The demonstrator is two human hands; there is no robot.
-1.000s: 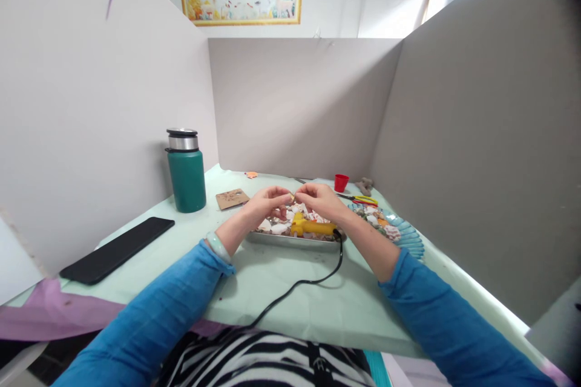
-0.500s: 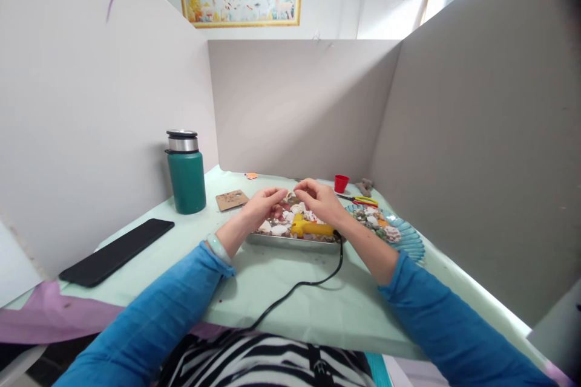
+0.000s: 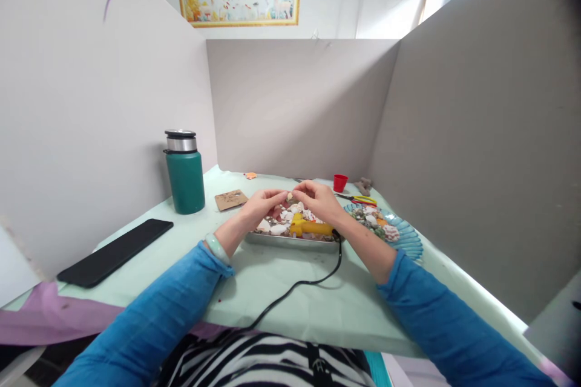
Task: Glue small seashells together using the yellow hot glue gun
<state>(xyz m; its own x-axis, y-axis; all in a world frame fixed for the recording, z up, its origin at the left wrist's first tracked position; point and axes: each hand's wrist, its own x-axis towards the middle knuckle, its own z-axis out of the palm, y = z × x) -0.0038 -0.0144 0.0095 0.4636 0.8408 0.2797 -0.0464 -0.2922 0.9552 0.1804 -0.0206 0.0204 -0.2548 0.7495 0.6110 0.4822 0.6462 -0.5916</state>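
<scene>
Over a metal tray [image 3: 295,242] of shells, my left hand [image 3: 263,207] and my right hand [image 3: 320,201] meet with fingers pinched. Between their fingertips is a small pale shell-like piece [image 3: 289,196], partly covered by the fingers; both hands appear to grip it. Beneath my right hand, a yellow hot glue gun [image 3: 311,228] lies on the white shells [image 3: 278,229], its black cord [image 3: 302,283] running toward my lap. The far part of the tray is hidden by my hands.
To the right stands a blue glass plate [image 3: 411,245] with shells and stones. Behind it are pliers [image 3: 363,199], a red cup [image 3: 340,182] and a grey lump [image 3: 364,186]. At left are a brown card [image 3: 230,199], a green bottle [image 3: 185,181] and a black flat case [image 3: 115,252]. Partitions enclose the table.
My right fingertips have come down and closer to my left ones, now meeting at the small pale piece. The glue gun and tray stay in place.
</scene>
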